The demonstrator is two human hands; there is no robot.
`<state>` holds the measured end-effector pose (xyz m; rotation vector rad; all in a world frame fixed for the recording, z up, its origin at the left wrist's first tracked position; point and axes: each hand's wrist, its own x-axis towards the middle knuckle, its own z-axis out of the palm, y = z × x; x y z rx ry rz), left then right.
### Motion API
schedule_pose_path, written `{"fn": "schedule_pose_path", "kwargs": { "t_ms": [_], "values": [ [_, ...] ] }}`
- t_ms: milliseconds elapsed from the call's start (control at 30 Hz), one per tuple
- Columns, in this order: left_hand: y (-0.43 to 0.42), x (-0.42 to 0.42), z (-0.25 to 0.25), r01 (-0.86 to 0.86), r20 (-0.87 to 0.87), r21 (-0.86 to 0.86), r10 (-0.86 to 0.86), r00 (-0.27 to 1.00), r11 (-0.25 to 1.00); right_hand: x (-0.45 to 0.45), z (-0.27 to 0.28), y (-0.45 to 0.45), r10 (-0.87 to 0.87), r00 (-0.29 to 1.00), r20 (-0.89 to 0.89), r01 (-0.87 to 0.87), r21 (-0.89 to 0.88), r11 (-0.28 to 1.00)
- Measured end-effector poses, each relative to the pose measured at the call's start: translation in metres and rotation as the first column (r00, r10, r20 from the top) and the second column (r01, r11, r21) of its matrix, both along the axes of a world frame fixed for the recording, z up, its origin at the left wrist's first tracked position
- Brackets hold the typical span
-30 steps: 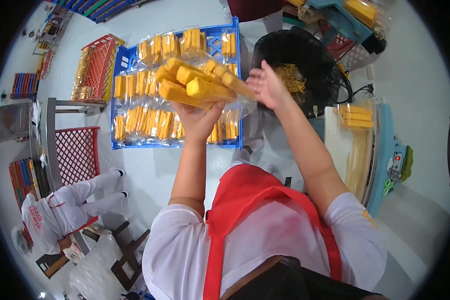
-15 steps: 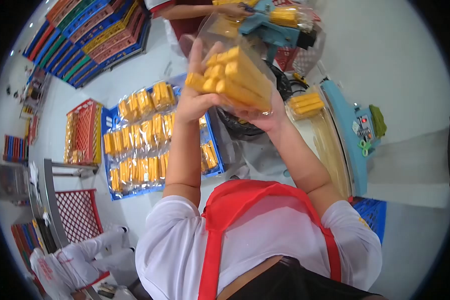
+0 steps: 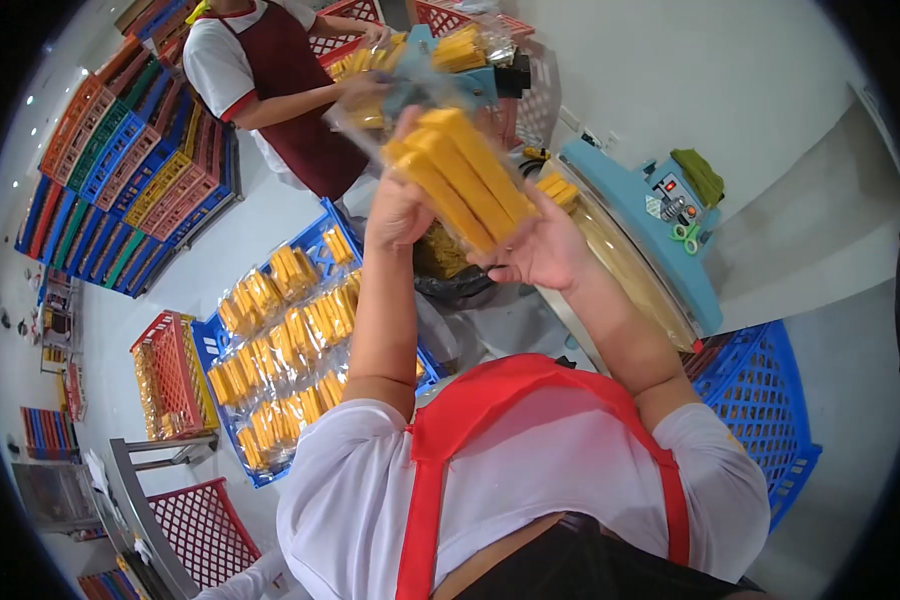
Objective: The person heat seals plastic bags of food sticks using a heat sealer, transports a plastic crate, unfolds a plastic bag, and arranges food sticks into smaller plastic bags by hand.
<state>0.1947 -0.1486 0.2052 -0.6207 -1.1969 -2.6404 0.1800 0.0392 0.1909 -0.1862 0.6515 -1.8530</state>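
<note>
A clear plastic bag of yellow sticks (image 3: 460, 180) is held up in front of me between both hands. My left hand (image 3: 398, 215) is closed on the bag's left side, its fingers partly hidden behind the plastic. My right hand (image 3: 548, 248) grips the lower right end, thumb along the edge. The loose upper end of the bag is blurred and points up and left. Just right of my right hand, another pack of yellow sticks (image 3: 558, 189) lies on the blue sealing machine (image 3: 610, 190).
A blue crate (image 3: 210, 345) with rows of packed sticks stands at left. A black bag (image 3: 455, 285) sits below my hands. A co-worker in a maroon apron (image 3: 305, 120) works at another blue machine (image 3: 425, 88). Stacked crates (image 3: 120, 160) stand left, a blue basket (image 3: 770, 400) right.
The bag has turned, so the sticks' long sides now face me instead of their ends. My view has shifted, bringing more of the co-worker and the blue basket into sight.
</note>
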Motion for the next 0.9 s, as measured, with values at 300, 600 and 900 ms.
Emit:
{"fn": "schedule_pose_path", "kwargs": {
  "t_ms": [300,600,900],
  "values": [
    [0.058,-0.02,0.032,-0.025,-0.207,-0.138,-0.004,0.978,0.99,-0.017,0.024,0.033,-0.457,0.852,-0.255,0.384,-0.288,0.877],
    [0.072,-0.035,0.022,0.233,-0.208,-0.027,-0.233,0.95,0.972,-0.005,-0.005,0.05,-0.249,0.968,-0.016,0.223,-0.391,0.893],
    [0.095,-0.012,0.024,-0.062,-0.075,-0.261,0.043,0.996,0.964,-0.013,0.007,0.049,-0.59,0.788,-0.174,0.556,-0.21,0.804]
  ]
}}
